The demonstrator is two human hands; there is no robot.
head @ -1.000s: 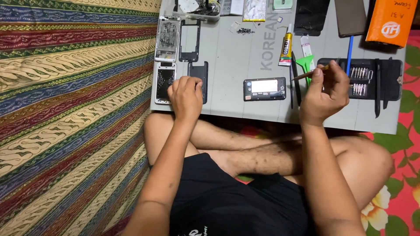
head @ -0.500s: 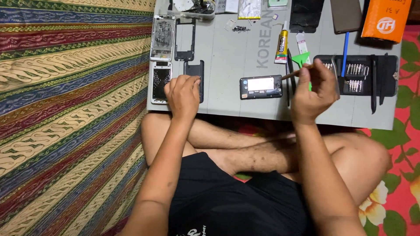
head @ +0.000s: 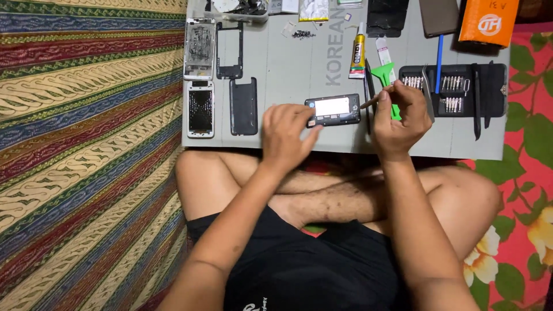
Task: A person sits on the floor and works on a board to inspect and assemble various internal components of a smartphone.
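An opened black phone body [head: 334, 109] with a pale battery face lies on the grey work mat [head: 288, 69] near its front edge. My left hand [head: 286, 135] rests on the mat with its fingertips pressing the phone's left end. My right hand [head: 400, 115] is closed around a thin brown-handled tool [head: 374, 99] whose tip points at the phone's right end. I sit cross-legged behind the mat.
Phone frames and a cracked screen [head: 200, 109] lie at the mat's left. A glue tube [head: 358, 55], green pry tool [head: 385, 75], blue pen [head: 439, 55], black bit-set case [head: 461, 89] and orange box [head: 489, 22] sit to the right. Striped cloth covers the left floor.
My left hand slid right from the dark back cover onto the phone's left end. My right hand lowered the tool's tip toward the phone's right end.
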